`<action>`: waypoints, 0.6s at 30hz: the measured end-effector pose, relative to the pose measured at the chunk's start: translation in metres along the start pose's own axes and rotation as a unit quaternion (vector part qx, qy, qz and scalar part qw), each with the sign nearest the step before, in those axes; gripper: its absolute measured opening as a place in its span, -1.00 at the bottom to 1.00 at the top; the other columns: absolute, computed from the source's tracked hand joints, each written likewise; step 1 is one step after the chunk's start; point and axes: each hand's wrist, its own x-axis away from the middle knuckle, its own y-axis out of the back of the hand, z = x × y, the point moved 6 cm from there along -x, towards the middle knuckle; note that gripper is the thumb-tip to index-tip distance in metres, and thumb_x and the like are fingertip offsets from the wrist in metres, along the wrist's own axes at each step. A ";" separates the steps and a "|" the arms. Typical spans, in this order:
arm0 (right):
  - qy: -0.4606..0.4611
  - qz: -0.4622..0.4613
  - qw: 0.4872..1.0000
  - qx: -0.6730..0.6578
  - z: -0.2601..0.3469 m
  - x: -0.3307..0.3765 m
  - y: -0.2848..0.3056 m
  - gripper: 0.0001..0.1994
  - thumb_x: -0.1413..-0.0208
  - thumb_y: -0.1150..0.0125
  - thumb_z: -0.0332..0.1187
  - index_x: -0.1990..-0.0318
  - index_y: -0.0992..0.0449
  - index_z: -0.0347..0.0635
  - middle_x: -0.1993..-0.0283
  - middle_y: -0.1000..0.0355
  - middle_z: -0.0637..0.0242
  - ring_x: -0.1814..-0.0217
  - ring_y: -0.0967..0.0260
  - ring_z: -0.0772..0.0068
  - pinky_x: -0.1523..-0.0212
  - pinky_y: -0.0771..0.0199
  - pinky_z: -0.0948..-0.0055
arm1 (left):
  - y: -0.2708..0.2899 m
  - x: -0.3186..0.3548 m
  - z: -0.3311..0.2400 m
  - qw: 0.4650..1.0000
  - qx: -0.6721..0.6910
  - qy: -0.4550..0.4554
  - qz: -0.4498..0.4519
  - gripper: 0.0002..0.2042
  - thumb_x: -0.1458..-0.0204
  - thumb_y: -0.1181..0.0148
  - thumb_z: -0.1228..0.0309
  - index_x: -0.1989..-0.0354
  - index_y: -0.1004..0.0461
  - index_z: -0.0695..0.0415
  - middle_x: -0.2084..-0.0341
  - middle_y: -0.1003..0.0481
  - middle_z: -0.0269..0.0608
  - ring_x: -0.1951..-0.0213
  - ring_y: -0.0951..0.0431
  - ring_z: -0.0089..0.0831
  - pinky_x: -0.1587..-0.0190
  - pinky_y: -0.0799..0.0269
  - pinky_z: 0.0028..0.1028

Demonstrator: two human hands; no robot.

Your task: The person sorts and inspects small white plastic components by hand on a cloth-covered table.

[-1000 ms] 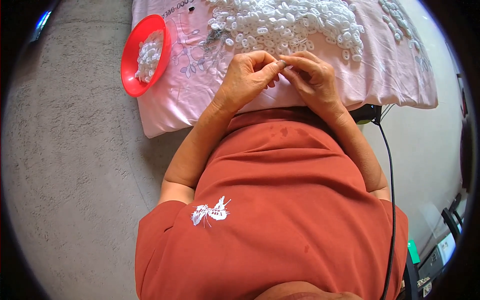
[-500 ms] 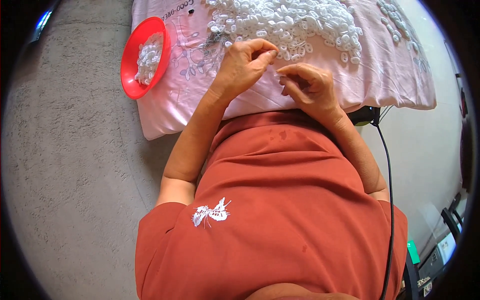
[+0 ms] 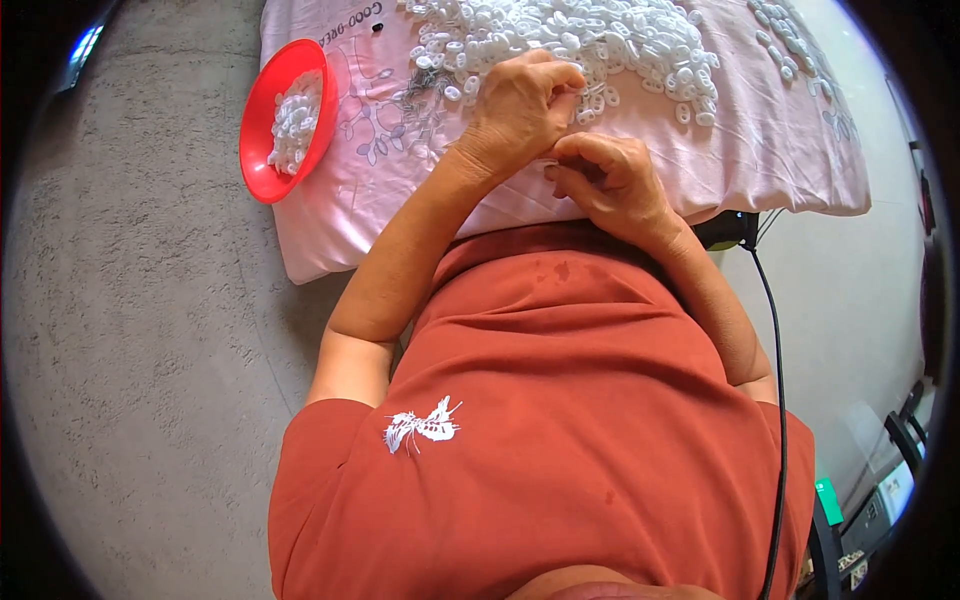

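At the left edge of a pink printed cloth [image 3: 745,150], a round red plastic bowl [image 3: 257,150] holds small white pieces [image 3: 297,125]. Right of it, thin grey slivers [image 3: 424,92] lie scattered on the cloth. The left hand [image 3: 520,105] overlaps the near edge of a broad pile of white, holed, oval plastic pieces [image 3: 640,45], its fingers curled, their tips just beside loose ovals. The right hand [image 3: 615,185] sits nearer the body, apart from the pile, thumb and forefinger bent toward each other; whether either hand pinches a piece, I cannot tell. Farther right, a separate scatter of greyish-white ovals [image 3: 786,42] lies well apart from the fingers.
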 end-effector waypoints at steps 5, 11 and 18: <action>-0.002 -0.007 1.000 -0.014 0.000 -0.001 0.000 -0.87 0.02 -0.28 -0.60 0.29 -0.50 -0.34 0.47 -0.49 0.24 0.47 -0.52 0.48 0.49 -0.46 0.55 | -0.004 -0.001 0.001 1.000 -0.024 -0.005 0.010 -0.89 0.10 -0.28 0.44 0.36 -0.60 0.11 0.50 -0.49 -0.17 0.42 -0.54 -0.25 0.31 -0.45 -0.36; 0.011 -0.014 1.000 -0.001 0.003 -0.002 0.001 -0.87 0.02 -0.29 -0.58 0.28 -0.51 -0.31 0.48 -0.49 0.25 0.49 -0.50 0.51 0.51 -0.44 0.56 | 0.001 0.006 0.003 1.000 -0.010 -0.010 0.008 -0.92 0.09 -0.26 0.46 0.40 -0.57 0.16 0.52 -0.46 -0.15 0.44 -0.52 -0.21 0.36 -0.43 -0.34; 0.015 0.004 1.000 -0.002 0.007 -0.002 -0.001 -0.88 0.00 -0.28 -0.56 0.28 -0.53 -0.29 0.52 -0.48 0.26 0.52 -0.50 0.52 0.52 -0.41 0.57 | 0.018 0.023 0.001 0.999 -0.027 -0.035 0.023 -0.93 0.07 -0.25 0.49 0.40 -0.57 0.17 0.49 -0.47 -0.16 0.46 -0.53 -0.26 0.39 -0.42 -0.39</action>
